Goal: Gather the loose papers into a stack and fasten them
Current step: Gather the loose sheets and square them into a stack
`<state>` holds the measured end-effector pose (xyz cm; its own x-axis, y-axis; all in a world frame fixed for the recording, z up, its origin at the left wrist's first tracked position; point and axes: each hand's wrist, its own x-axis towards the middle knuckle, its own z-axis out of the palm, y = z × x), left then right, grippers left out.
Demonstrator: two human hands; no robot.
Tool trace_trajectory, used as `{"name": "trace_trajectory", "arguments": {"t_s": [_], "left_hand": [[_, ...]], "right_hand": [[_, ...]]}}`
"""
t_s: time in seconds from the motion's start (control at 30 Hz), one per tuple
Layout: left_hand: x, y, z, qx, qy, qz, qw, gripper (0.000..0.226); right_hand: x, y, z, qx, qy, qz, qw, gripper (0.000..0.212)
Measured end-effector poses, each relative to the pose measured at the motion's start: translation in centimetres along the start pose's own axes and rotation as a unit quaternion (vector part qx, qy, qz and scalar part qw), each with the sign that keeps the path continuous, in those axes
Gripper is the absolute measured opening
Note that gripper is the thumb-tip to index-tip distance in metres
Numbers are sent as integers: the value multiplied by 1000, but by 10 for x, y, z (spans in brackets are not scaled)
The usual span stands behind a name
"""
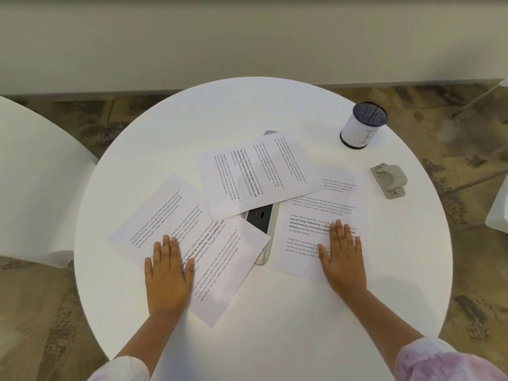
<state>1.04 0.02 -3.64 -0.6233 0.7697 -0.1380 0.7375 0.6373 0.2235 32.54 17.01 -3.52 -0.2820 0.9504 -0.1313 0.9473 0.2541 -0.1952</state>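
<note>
Both hands lay flat with fingers spread, gripping nothing, left hand (168,273) pressed on left sheet (176,215), right hand (343,259) on right sheet (316,215), third sheet (255,174) overlapping behind, round white surface (247,111) bare toward the far edge.

1. Soft, even, fairly bright light falls from above.
2. The round white table (275,111) is nearly washed out, with faint shadows beside the printed paper sheets (255,174).
3. Wide-angle distortion curves the edges of the view.
4. Small print blurs, and the frame's corners look soft.
</note>
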Motion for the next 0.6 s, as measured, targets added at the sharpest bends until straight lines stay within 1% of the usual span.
{"name": "trace_trajectory", "arguments": {"t_s": [0.1, 0.17, 0.3, 0.4, 0.43, 0.53, 0.6], "left_hand": [[-2, 2, -3, -4, 7, 7, 1000, 80], [-3, 4, -5, -8, 8, 7, 1000, 78], [-4, 4, -8, -20, 7, 11, 1000, 77], [-2, -1, -7, -32, 6, 29, 999, 79], [0, -2, -7, -41, 8, 37, 998, 82], [2, -4, -8, -85, -2, 44, 995, 102], [3, -2, -8, -105, 6, 23, 994, 103]], "right_hand": [[-1, -1, -1, 2, 7, -5, 1000, 89], [-1, -1, -2, 7, 8, -7, 1000, 94], [0, -2, -3, 8, 0, -1, 1000, 82], [0, -3, -4, 5, -1, -1, 1000, 82], [0, -3, -5, 5, 1, -4, 1000, 85], [1, -3, -9, 1, -9, -8, 1000, 88], [3, -4, -11, -10, -19, -2, 1000, 78]]}}
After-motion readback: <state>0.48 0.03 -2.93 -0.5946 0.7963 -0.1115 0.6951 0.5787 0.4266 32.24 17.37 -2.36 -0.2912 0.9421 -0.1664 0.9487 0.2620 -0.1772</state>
